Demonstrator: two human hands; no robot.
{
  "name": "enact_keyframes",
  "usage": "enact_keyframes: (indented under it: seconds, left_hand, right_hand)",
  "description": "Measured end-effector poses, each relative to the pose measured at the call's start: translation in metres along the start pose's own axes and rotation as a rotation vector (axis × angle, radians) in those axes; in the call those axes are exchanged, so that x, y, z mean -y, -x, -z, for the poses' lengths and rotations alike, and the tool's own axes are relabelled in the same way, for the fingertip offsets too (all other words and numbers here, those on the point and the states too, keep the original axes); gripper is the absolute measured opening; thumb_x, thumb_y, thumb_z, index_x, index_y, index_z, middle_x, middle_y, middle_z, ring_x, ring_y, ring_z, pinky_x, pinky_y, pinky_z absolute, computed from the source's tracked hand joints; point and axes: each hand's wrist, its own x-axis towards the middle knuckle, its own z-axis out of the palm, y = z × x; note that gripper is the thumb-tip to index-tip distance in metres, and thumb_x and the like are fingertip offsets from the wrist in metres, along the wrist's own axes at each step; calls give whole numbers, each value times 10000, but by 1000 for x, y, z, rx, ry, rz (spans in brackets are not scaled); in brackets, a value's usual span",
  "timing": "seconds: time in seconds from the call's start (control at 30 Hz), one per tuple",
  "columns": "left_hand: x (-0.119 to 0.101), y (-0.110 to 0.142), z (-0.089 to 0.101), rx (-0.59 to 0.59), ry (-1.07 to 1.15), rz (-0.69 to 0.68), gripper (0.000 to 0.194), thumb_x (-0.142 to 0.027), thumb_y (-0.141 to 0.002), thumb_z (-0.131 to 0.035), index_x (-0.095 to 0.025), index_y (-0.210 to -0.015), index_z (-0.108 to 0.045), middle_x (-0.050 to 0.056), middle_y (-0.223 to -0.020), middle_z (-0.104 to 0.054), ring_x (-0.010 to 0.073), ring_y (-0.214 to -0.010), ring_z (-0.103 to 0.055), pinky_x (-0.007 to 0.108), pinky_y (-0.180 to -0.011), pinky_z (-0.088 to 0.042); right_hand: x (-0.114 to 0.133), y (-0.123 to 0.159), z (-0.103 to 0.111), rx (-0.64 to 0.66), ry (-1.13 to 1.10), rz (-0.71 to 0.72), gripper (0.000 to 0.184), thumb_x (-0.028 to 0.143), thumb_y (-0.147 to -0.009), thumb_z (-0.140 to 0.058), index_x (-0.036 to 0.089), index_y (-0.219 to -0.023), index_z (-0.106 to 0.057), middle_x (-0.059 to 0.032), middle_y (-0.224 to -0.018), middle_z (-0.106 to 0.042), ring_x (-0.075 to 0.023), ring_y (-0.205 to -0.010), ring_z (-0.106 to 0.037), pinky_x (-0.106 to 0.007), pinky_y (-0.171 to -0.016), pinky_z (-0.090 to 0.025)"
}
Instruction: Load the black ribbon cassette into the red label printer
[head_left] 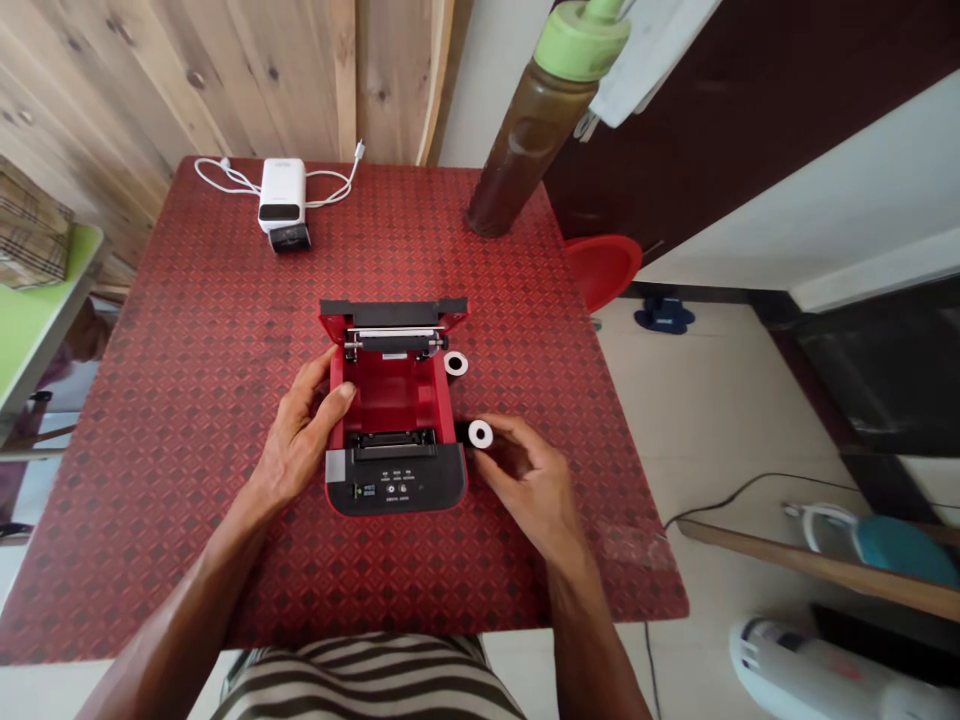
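Note:
In the head view a red and black desktop printer (pixel 396 482) sits on the table with its black lid (pixel 394 314) raised. The red bay (pixel 394 390) inside shows no roll. My left hand (pixel 300 430) grips the printer's left wall, the thumb over the rim and the fingers outside. Just off the printer's right side, my right hand (pixel 529 475) pinches a small roll (pixel 481 434) between thumb and fingers; its end is a white ring around a dark hole, and its side looks dark. A second similar roll (pixel 455 364) stands beside the printer, near the lid hinge.
The red patterned table (pixel 225 580) carries a white power bank (pixel 282 190) with a cable, a small black object (pixel 289 238) against it, and a tall brown bottle (pixel 517 140) with a green cap at the back right. A red stool (pixel 604 270) stands beyond the right edge.

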Motion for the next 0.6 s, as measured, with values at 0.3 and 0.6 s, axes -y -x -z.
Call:
enact_keyframes:
  seconds: [0.3, 0.6]
  left_hand:
    - [-1, 0, 0, 3, -2, -19, 619, -680, -1083, -684, -277, -1549, -744, 113, -1516, -784, 363, -1241, -767, 525, -1095, -599]
    - [0, 1, -1, -1, 4, -2, 616, -674, -1080, -691, -282, -1553, -737, 105, -1540, -785, 377, -1314, -757, 551, -1160, -577]
  right_hand:
    - [5, -6, -3, 92, 29, 31, 267, 276, -973, -770, 291, -1222, -866, -55, -1153, -925, -260, -970, -888, -419, -902, -733]
    - [-1, -15, 39, 147, 90, -14, 392, 257, -1049, -695, 295, -1416, -826, -76, -1279, -914, -272, -1067, -899, -508, -1015, -733]
